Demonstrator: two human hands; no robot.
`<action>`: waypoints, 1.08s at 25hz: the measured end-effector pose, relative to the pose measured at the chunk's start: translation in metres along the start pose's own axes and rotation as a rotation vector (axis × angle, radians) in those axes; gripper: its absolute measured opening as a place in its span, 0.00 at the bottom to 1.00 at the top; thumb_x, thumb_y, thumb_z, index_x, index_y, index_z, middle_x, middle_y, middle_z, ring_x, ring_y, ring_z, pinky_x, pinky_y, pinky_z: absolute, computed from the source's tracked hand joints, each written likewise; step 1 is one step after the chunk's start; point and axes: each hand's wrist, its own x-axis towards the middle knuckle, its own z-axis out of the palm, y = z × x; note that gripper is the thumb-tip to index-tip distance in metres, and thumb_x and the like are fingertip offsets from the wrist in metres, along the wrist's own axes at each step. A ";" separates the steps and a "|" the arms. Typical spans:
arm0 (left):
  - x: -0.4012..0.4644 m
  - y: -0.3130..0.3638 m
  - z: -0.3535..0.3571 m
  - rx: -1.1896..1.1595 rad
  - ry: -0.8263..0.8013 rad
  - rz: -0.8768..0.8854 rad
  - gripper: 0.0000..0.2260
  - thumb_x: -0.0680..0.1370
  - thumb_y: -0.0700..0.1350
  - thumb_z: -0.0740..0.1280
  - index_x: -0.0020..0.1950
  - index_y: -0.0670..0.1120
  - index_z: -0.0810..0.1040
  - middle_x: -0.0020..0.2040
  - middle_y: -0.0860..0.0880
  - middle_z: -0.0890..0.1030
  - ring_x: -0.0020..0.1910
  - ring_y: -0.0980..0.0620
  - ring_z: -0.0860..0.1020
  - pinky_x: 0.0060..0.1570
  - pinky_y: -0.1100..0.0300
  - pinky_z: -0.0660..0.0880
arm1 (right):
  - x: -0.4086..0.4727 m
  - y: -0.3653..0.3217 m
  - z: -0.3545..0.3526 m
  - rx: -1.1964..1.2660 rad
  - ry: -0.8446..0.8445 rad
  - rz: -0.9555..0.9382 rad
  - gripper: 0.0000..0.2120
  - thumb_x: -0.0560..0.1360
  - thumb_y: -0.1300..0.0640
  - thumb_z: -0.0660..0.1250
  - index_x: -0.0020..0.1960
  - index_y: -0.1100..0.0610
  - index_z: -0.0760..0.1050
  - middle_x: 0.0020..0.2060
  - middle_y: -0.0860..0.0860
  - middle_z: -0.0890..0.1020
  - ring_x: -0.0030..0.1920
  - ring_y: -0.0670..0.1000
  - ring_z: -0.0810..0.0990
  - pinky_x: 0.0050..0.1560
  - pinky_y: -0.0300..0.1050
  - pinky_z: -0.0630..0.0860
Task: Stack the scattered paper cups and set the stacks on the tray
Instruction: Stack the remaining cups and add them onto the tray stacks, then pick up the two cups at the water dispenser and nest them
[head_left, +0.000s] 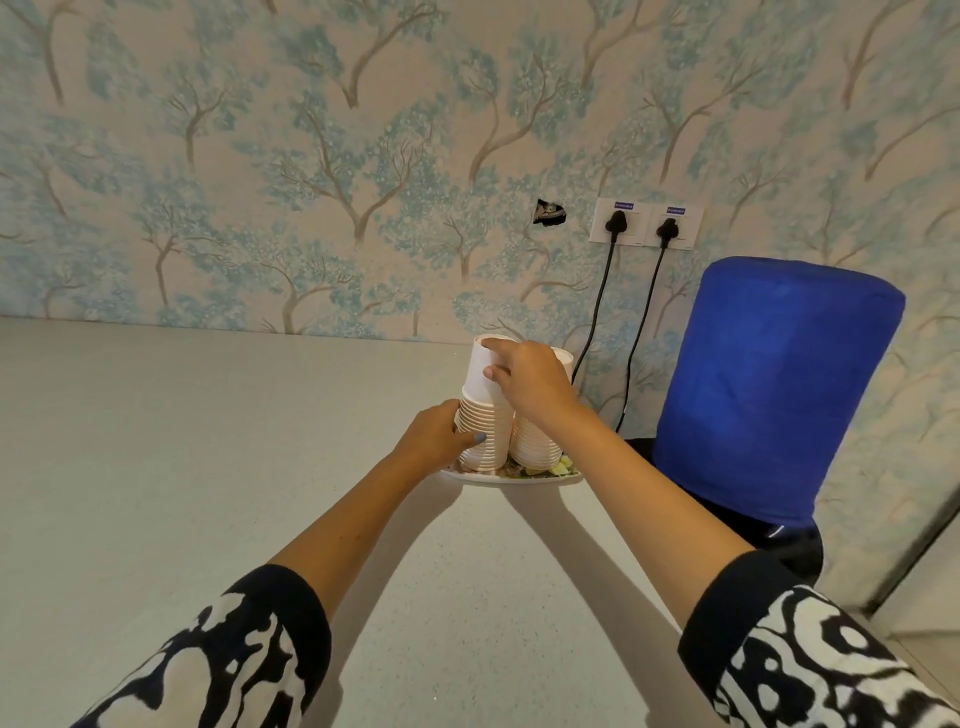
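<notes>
Two stacks of upturned white paper cups stand on a small floral tray (514, 477) near the far edge of the table. My left hand (436, 435) grips the lower rims of the left stack (485, 436). My right hand (527, 382) holds the topmost cup (480, 371) from above, which sits on that left stack. The right stack (535, 447) stands beside it, its upper part hidden behind my right hand and wrist.
A pale grey table (208, 467) spreads to the left and front. A large blue-covered water bottle (769, 384) stands close on the right of the tray. Two black plugs with cables (597, 312) hang from wall sockets behind the tray.
</notes>
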 end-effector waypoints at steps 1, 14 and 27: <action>-0.004 -0.001 0.001 0.002 0.002 0.011 0.22 0.77 0.49 0.68 0.68 0.43 0.70 0.55 0.43 0.80 0.43 0.51 0.73 0.44 0.60 0.70 | -0.005 -0.001 0.001 -0.015 0.051 0.010 0.20 0.77 0.59 0.64 0.69 0.53 0.70 0.56 0.61 0.78 0.57 0.60 0.76 0.52 0.48 0.72; -0.116 -0.009 0.005 0.434 0.156 0.097 0.17 0.80 0.52 0.59 0.66 0.49 0.73 0.66 0.49 0.73 0.63 0.49 0.71 0.61 0.55 0.69 | -0.146 0.011 0.030 0.071 -0.028 0.141 0.10 0.78 0.58 0.63 0.58 0.55 0.78 0.58 0.52 0.79 0.56 0.51 0.76 0.51 0.37 0.72; -0.216 -0.014 0.010 0.549 -0.165 0.114 0.27 0.82 0.59 0.45 0.77 0.47 0.58 0.78 0.47 0.55 0.77 0.45 0.52 0.74 0.45 0.52 | -0.236 0.008 0.035 -0.095 -0.280 0.015 0.21 0.81 0.46 0.52 0.71 0.51 0.68 0.71 0.53 0.68 0.71 0.53 0.66 0.68 0.49 0.63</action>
